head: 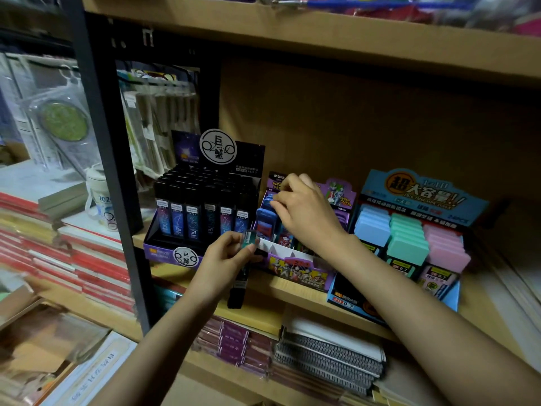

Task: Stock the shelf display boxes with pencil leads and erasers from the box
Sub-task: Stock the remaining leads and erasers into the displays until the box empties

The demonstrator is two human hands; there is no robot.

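From the head camera, three display boxes sit in a row along the front edge of a wooden shelf (295,290). The black display box (175,253) of lead tubes is at the left, touching the purple display box (298,272) in the middle. The blue display box (421,197) at the right overhangs the shelf's near edge.

The left hand (225,259) grips dark lead cases (238,285) that hang down past the shelf edge, just in front of the seam between the black and purple boxes. The right hand (307,212) reaches over the purple box's near wall, fingers curled on a blue lead case (268,213) in its left row. White dividers (281,249) show in the near compartments.

Above the boxes the brown back panel (351,127) rises to the upper shelf board (322,39).
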